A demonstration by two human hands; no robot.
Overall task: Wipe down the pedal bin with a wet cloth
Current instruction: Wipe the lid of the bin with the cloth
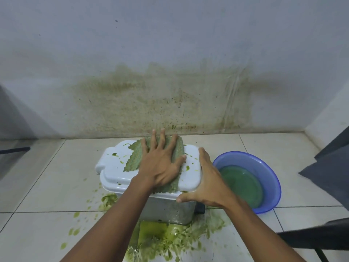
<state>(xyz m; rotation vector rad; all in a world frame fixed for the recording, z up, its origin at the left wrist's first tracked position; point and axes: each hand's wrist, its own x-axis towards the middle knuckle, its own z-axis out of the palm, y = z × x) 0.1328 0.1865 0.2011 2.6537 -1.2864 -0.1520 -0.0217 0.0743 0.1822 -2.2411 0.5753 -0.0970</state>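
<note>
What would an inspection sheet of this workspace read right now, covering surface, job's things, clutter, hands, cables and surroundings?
Surface: tiled floor, with green slurry splashed in front of the bin and spots to its left.
Job's things: pedal bin upright, its white lid closed and flecked green; cloth spread on the lid, stained green.
Clutter: blue basin of greenish water on the floor, right of the bin.
Hands: left hand pressed flat on the cloth, fingers spread; right hand open against the lid's right front corner.
Cables: nothing seen.
Surroundings: wall behind, stained greenish low down; dark shapes at the right edge, unidentifiable.
</note>
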